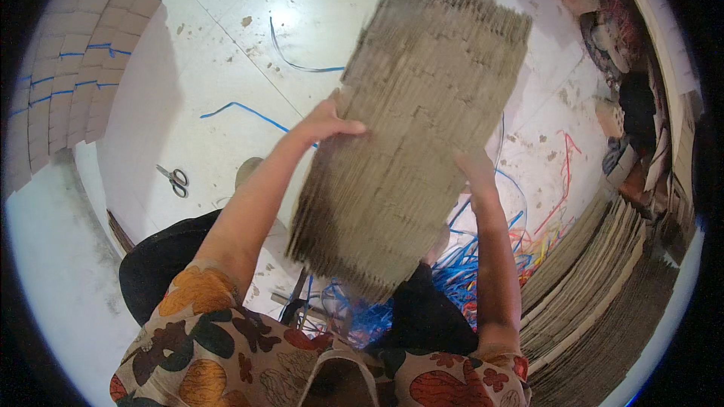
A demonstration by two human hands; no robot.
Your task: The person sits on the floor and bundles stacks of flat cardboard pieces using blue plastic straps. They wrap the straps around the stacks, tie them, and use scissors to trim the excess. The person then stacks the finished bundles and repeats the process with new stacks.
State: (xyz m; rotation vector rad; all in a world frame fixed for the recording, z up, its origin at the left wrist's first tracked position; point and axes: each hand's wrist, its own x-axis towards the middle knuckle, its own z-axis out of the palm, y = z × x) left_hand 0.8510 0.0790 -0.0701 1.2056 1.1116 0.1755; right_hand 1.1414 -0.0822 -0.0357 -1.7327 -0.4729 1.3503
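Observation:
A thick stack of flat brown cardboard pieces (pixel 422 113), their many thin edges facing up, hangs tilted in front of me over the floor. My left hand (pixel 333 122) grips its left side, with the thumb on the top face and the fingers mostly hidden behind it. On the opposite side my right hand (pixel 473 172) clasps the stack lower down, slightly blurred. The far end of the stack leans away to the right and its near end comes down above my lap.
Scissors (pixel 176 179) lie on the pale floor to the left. Cut blue straps (pixel 249 109) are scattered about, with a tangled heap of straps (pixel 452 275) under the stack. Strapped cardboard bundles (pixel 75 68) stand at far left; more stacked cardboard (pixel 596 286) is at right.

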